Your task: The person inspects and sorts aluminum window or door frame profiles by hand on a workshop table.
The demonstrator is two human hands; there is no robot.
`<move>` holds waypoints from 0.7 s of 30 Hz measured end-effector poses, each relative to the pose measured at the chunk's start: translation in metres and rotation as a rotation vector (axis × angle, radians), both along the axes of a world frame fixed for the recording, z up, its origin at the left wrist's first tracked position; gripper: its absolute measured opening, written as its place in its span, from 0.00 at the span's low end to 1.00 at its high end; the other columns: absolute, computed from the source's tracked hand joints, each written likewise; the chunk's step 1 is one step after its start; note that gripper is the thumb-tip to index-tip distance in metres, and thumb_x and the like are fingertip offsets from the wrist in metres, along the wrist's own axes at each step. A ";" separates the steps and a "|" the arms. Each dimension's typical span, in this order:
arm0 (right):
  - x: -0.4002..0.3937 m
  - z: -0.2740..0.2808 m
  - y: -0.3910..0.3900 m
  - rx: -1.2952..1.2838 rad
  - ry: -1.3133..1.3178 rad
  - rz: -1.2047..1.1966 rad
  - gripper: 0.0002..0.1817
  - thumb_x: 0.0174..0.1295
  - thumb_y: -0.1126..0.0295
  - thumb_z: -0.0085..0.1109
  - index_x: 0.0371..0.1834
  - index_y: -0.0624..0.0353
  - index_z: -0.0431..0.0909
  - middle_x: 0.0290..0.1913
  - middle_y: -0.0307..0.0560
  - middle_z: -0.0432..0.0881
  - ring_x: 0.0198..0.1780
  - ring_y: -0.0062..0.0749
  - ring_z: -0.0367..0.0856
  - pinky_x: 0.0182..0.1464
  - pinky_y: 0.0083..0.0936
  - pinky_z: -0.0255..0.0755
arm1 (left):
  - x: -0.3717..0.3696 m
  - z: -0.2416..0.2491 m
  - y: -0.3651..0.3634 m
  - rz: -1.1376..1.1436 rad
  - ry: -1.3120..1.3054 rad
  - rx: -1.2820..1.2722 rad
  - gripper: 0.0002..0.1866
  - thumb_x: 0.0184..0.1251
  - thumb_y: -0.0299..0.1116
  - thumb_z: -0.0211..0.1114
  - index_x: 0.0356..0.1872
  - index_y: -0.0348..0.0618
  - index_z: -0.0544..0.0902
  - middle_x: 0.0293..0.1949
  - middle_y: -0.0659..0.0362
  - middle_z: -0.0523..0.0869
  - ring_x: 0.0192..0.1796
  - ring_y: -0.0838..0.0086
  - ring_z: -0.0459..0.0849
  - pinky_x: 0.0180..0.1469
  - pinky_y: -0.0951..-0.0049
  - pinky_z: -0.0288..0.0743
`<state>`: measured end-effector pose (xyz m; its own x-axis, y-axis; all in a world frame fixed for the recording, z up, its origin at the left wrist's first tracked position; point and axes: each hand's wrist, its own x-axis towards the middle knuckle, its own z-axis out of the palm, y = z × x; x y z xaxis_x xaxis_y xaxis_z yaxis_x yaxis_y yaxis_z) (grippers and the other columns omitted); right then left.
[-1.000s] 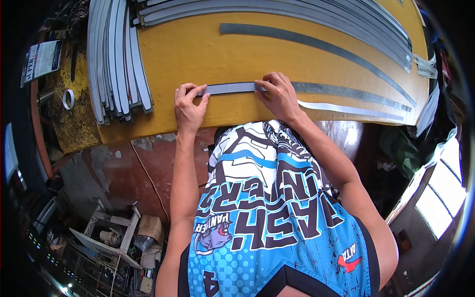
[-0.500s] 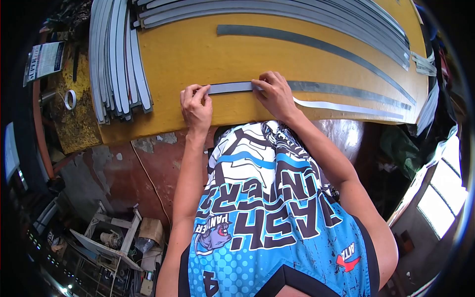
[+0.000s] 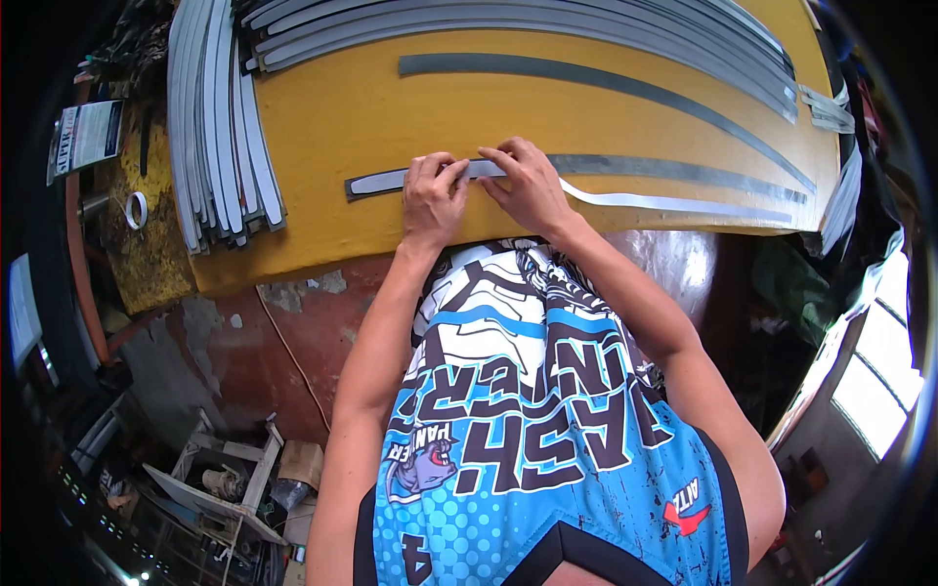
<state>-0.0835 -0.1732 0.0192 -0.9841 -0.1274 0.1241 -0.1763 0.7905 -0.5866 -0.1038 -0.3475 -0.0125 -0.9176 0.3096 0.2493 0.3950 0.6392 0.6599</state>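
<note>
A long dark strip (image 3: 674,174) lies across the yellow table near its front edge. A narrower pale strip (image 3: 376,183) rests on its left part, and its white tail (image 3: 664,203) curves off to the right, apart from the dark strip. My left hand (image 3: 436,195) is closed with its fingertips on the pale strip. Close to its right, my right hand (image 3: 528,186) pinches the pale strip where it leaves the dark one. Farther back lies another dark strip (image 3: 586,78), untouched.
Stacked strips (image 3: 220,127) lie at the table's left, and more (image 3: 547,34) along the back. A white tape roll (image 3: 136,210) and a printed sheet (image 3: 88,137) are at far left. The yellow table (image 3: 322,127) has its front edge near my body.
My left hand has moved right along the strip, close to my right hand, uncovering the strip's left end. My right hand has shifted slightly left. The view has shifted a little.
</note>
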 end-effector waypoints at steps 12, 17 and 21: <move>0.008 0.023 0.086 -0.070 -0.253 -0.023 0.11 0.56 0.68 0.73 0.42 0.53 0.85 0.41 0.47 0.81 0.44 0.46 0.82 0.47 0.36 0.76 | -0.007 0.009 -0.007 -0.017 -0.083 -0.050 0.10 0.54 0.28 0.72 0.39 0.41 0.89 0.41 0.55 0.83 0.46 0.59 0.80 0.52 0.61 0.76; 0.010 0.010 0.094 0.014 -0.153 0.038 0.10 0.56 0.66 0.71 0.40 0.54 0.85 0.41 0.47 0.81 0.45 0.45 0.81 0.49 0.39 0.75 | -0.007 0.014 -0.005 -0.008 -0.102 -0.060 0.09 0.54 0.28 0.73 0.38 0.42 0.90 0.40 0.55 0.83 0.45 0.60 0.79 0.51 0.61 0.75; 0.012 0.004 0.101 0.037 -0.095 0.059 0.10 0.56 0.67 0.72 0.40 0.54 0.85 0.41 0.46 0.81 0.45 0.44 0.81 0.49 0.38 0.75 | -0.007 0.017 -0.005 -0.013 -0.098 -0.083 0.10 0.55 0.29 0.74 0.39 0.41 0.89 0.41 0.55 0.82 0.45 0.61 0.79 0.50 0.64 0.76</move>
<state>-0.0719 -0.0723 0.0236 -0.9819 -0.1879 0.0243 -0.1677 0.8017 -0.5737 -0.1103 -0.3528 0.0042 -0.9322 0.3370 0.1316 0.3394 0.6885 0.6409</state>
